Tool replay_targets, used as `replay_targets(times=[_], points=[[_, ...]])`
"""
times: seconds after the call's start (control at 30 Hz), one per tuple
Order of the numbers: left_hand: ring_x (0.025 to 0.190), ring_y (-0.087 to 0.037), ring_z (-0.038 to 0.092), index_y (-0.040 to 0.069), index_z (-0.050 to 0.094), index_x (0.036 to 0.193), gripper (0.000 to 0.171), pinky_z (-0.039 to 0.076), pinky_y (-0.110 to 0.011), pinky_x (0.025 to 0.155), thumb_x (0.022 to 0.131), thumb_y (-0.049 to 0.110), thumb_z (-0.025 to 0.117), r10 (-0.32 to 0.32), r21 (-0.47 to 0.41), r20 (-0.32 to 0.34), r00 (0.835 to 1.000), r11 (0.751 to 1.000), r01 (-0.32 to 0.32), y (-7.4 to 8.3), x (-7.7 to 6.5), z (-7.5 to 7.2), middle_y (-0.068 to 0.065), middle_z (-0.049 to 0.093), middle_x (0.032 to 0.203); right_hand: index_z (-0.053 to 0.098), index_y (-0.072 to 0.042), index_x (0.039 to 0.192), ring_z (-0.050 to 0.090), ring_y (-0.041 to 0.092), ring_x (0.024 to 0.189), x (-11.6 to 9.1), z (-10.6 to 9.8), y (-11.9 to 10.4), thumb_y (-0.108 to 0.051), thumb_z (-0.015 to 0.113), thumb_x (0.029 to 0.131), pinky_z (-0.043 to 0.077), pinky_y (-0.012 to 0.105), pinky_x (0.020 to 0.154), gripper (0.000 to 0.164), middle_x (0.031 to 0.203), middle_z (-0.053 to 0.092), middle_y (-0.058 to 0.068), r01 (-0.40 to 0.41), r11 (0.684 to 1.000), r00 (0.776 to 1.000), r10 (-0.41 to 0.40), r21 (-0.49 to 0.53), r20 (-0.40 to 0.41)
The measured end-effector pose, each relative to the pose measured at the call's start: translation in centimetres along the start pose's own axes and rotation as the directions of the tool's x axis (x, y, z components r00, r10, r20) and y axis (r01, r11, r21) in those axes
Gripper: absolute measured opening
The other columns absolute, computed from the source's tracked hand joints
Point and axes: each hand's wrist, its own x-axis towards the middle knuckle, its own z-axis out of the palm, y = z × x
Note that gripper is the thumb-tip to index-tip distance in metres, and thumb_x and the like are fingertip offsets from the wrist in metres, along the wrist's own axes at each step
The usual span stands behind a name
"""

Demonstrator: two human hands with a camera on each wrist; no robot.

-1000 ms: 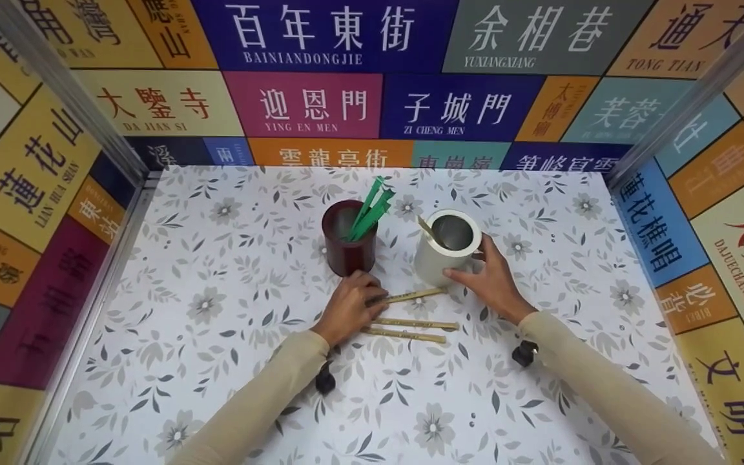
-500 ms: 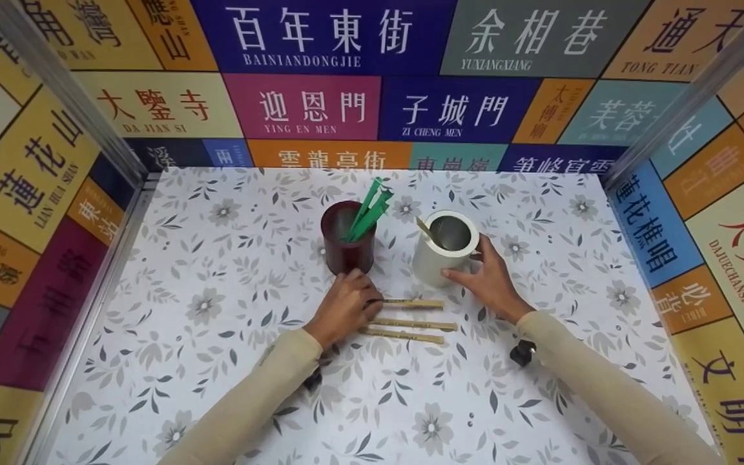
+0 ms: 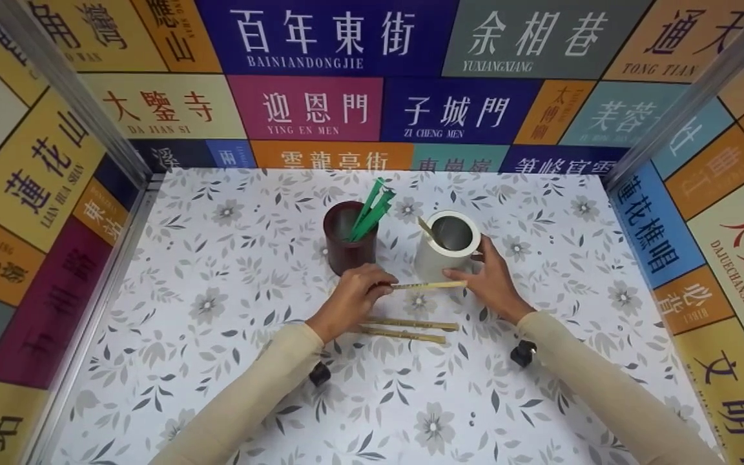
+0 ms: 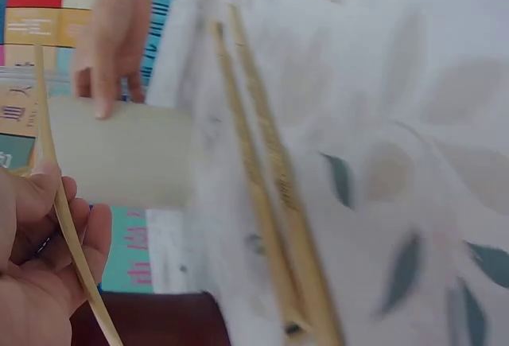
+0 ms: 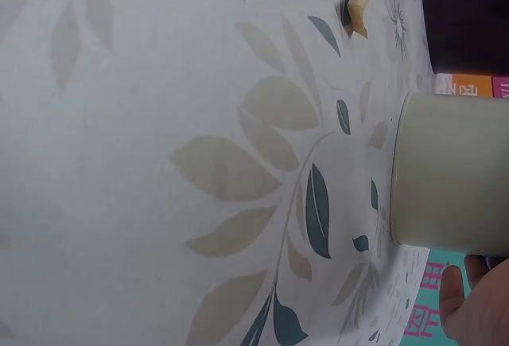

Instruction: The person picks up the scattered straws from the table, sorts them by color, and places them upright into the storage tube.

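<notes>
In my left hand point(image 3: 352, 294) I pinch a thin bamboo stick point(image 3: 433, 285) with dark marks; the left wrist view shows this bamboo stick point(image 4: 70, 242) raised between thumb and fingers. Its far end overlaps my right hand point(image 3: 495, 278) in the head view. That right hand holds the side of an upright cream cylindrical holder point(image 3: 433, 265), thumb on the near side and fingers behind. One stick point(image 3: 425, 226) leans inside the holder. Two more bamboo sticks point(image 3: 414, 323) point(image 4: 274, 163) lie side by side on the table, nearer to me.
A dark red cylindrical holder point(image 3: 349, 255) stands left of the cream one, with several green sticks point(image 3: 369, 213) leaning in it. The flower-patterned tabletop point(image 3: 217, 387) is bounded by walls point(image 3: 304, 106) of coloured panels at the back and both sides.
My left hand has picked the stick up off the table and moved it slightly up and right, towards the cream holder. The right hand has stayed on the holder.
</notes>
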Motion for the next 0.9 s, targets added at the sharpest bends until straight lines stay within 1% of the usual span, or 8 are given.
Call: replay_targets(times=[0.1, 0.17, 0.23, 0.4, 0.53, 0.7, 0.8, 0.9], points=[[0.099, -0.022, 0.075, 0.003, 0.085, 0.106, 0.009, 0.063, -0.033, 0.087, 0.101, 0.001, 0.078, -0.008, -0.054, -0.041, 0.999, 0.999, 0.006, 1.3, 1.2, 0.0, -0.008, 0.08, 0.103, 0.046, -0.009, 0.163, 0.056, 0.033, 0.14, 0.1, 0.1, 0.2, -0.021, 0.097, 0.088, 0.045, 0.054, 0.118, 0.091, 0.156, 0.057, 0.012, 0.042, 0.999, 0.999, -0.042, -0.006, -0.013], [0.1, -0.021, 0.074, 0.004, 0.086, 0.105, 0.008, 0.062, -0.031, 0.088, 0.1, 0.002, 0.079, -0.027, -0.084, -0.07, 0.997, 0.996, 0.021, 2.4, 2.0, 0.1, -0.006, 0.08, 0.103, 0.047, -0.006, 0.162, 0.056, 0.033, 0.14, 0.1, 0.1, 0.2, -0.018, 0.097, 0.088, 0.045, 0.055, 0.118, 0.09, 0.155, 0.058, 0.015, 0.047, 0.999, 0.999, -0.047, 0.011, -0.021], [0.101, -0.02, 0.073, 0.006, 0.086, 0.105, 0.008, 0.061, -0.032, 0.091, 0.099, 0.003, 0.081, -0.055, -0.105, -0.094, 0.994, 0.993, 0.045, 3.5, 2.9, 0.1, -0.004, 0.081, 0.103, 0.046, -0.006, 0.162, 0.056, 0.034, 0.142, 0.0, 0.1, 0.2, -0.018, 0.096, 0.089, 0.044, 0.055, 0.119, 0.09, 0.155, 0.057, 0.016, 0.027, 0.999, 1.0, -0.026, 0.025, -0.014], [0.099, -0.017, 0.073, 0.01, 0.088, 0.108, 0.011, 0.061, -0.041, 0.091, 0.099, 0.008, 0.083, -0.101, -0.15, -0.136, 0.985, 0.985, 0.081, 6.3, 5.4, -0.1, -0.001, 0.082, 0.103, 0.04, -0.013, 0.167, 0.053, 0.037, 0.145, -0.1, 0.0, -0.1, -0.034, 0.093, 0.092, 0.044, 0.059, 0.119, 0.094, 0.161, 0.051, 0.013, -0.067, 0.998, 0.998, 0.068, -0.009, 0.015], [0.095, -0.013, 0.075, 0.008, 0.086, 0.11, 0.01, 0.062, -0.035, 0.089, 0.1, 0.008, 0.082, -0.101, -0.185, -0.154, 0.983, 0.98, 0.072, 8.0, 7.6, -0.2, -0.003, 0.083, 0.103, 0.04, -0.011, 0.166, 0.054, 0.039, 0.144, 0.0, -0.2, -0.1, -0.035, 0.093, 0.093, 0.045, 0.058, 0.12, 0.094, 0.16, 0.051, 0.014, -0.069, 0.997, 0.998, 0.07, -0.014, 0.011], [0.093, -0.011, 0.075, 0.003, 0.082, 0.111, 0.01, 0.062, -0.025, 0.086, 0.101, 0.005, 0.081, -0.094, -0.243, -0.167, 0.981, 0.969, 0.052, 9.1, 9.9, 0.2, -0.007, 0.081, 0.102, 0.041, -0.01, 0.166, 0.055, 0.035, 0.143, -0.1, 0.0, 0.0, -0.028, 0.094, 0.092, 0.043, 0.058, 0.12, 0.092, 0.159, 0.054, 0.012, -0.044, 0.999, 0.999, 0.045, 0.017, -0.006], [0.09, -0.009, 0.074, 0.002, 0.08, 0.111, 0.009, 0.062, -0.023, 0.084, 0.102, 0.004, 0.079, -0.098, -0.281, -0.182, 0.978, 0.959, 0.044, 9.2, 11.1, 0.6, -0.008, 0.08, 0.1, 0.043, -0.01, 0.165, 0.055, 0.035, 0.142, 0.0, 0.1, 0.1, -0.025, 0.094, 0.092, 0.043, 0.058, 0.12, 0.09, 0.158, 0.055, 0.012, -0.031, 0.999, 0.999, 0.032, 0.032, -0.017], [0.088, -0.009, 0.073, 0.001, 0.079, 0.109, 0.008, 0.062, -0.022, 0.082, 0.101, 0.002, 0.079, -0.091, -0.288, -0.209, 0.974, 0.957, 0.028, 9.1, 12.0, 1.1, -0.009, 0.079, 0.098, 0.044, -0.008, 0.164, 0.056, 0.036, 0.141, 0.0, 0.2, 0.1, -0.023, 0.095, 0.091, 0.043, 0.058, 0.12, 0.09, 0.156, 0.057, 0.013, -0.03, 0.999, 0.999, 0.031, 0.038, -0.022]])
